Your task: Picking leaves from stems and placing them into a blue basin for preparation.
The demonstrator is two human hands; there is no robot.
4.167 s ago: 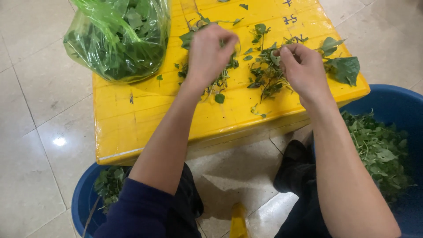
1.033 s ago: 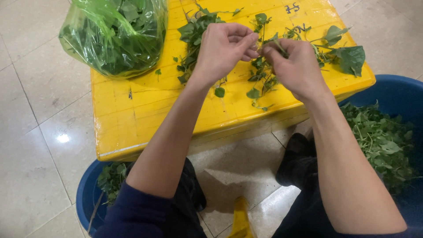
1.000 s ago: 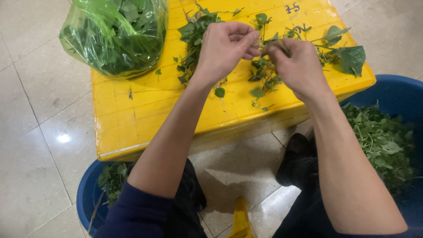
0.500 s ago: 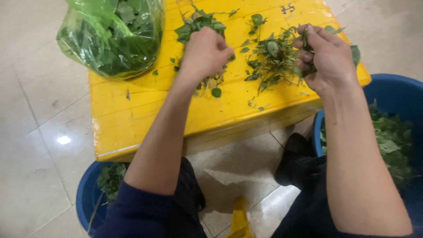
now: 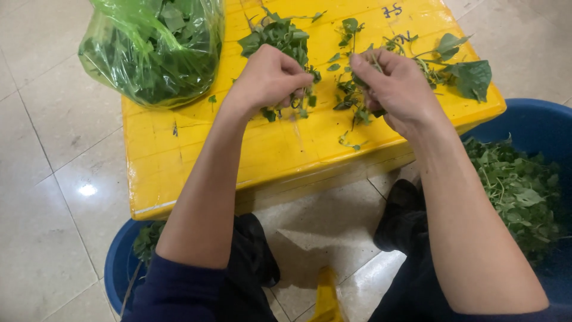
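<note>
Resting on a yellow box (image 5: 196, 161) that serves as a work surface, both bare hands are busy among loose leafy greens. The left hand (image 5: 268, 77) lies knuckles-up near the middle of the box top, its fingers curled together over a small clump of stems and leaves (image 5: 298, 107) that pokes out beneath the fingertips; just beyond it sits a denser heap of picked leaves (image 5: 277, 37). The right hand (image 5: 396, 86) is a little to the right, close to the left hand but not touching it, with thumb and fingers pinched shut on a thin green sprig (image 5: 357, 98) whose leaves hang down onto the yellow surface. More scattered stems and one large dark leaf (image 5: 473, 77) lie toward the box's far right corner. At the far left corner a translucent green plastic bag (image 5: 152, 50), bulging with more greens, stands partly on the box. To the right of the box, beside the right forearm, a blue tub (image 5: 536, 125) holds a mass of small-leaved greens (image 5: 512, 191). Another blue tub (image 5: 119, 268) shows at lower left under the left arm, with a few leaves inside. The floor is pale tile (image 5: 47, 179).
</note>
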